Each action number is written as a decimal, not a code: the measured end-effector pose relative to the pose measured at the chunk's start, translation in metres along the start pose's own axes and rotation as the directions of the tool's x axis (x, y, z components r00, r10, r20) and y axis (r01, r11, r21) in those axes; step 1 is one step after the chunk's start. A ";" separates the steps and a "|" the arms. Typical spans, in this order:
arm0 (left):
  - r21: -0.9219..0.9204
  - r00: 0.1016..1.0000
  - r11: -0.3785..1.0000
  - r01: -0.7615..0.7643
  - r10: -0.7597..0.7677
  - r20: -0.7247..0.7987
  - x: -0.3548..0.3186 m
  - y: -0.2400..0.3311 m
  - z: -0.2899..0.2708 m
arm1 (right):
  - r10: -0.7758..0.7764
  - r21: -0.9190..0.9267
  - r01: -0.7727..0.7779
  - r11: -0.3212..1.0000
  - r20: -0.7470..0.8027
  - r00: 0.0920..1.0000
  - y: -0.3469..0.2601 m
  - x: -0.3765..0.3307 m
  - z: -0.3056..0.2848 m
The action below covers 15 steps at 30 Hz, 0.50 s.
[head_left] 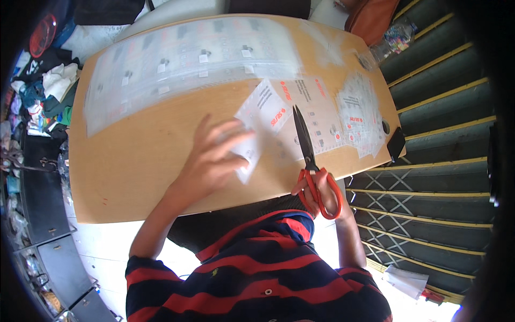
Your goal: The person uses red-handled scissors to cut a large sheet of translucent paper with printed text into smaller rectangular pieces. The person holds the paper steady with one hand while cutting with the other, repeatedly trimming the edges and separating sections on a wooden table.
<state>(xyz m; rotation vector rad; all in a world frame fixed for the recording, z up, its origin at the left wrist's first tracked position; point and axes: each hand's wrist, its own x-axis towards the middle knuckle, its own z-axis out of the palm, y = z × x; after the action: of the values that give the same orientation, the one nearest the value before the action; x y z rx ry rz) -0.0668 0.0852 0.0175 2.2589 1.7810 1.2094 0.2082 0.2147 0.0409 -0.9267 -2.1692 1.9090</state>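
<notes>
My right hand (324,190) is closed around the red handles of a pair of scissors (304,140) at the table's near edge. The dark blades are nearly together and point away from me over a large clear printed sheet (306,96). My left hand (212,153), somewhat blurred, hovers with fingers apart beside a narrow translucent plastic piece (248,155). Its fingertips overlap that piece, though contact is hard to make out. A smaller printed piece with red and black marks (271,110) lies across the large sheet.
A long clear plastic sheet (182,59) covers the table's far side. Cut printed pieces (358,115) are piled at the right, near a black flat object (396,144). A clear bag of small colourful items (394,40) sits at the far right corner. Clothes (51,96) are heaped left of the wooden table (123,177).
</notes>
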 end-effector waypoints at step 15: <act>-0.376 0.787 0.715 0.589 -0.404 0.466 -0.010 0.028 -0.012 | 0.018 0.290 -0.058 0.955 0.138 0.990 0.093 -0.075 0.035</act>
<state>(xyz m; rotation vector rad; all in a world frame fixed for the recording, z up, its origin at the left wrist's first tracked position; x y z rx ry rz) -0.0518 0.0619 0.0335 1.4333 1.5480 0.9318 0.2870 0.1487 -0.0300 -0.8112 -1.8671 2.2915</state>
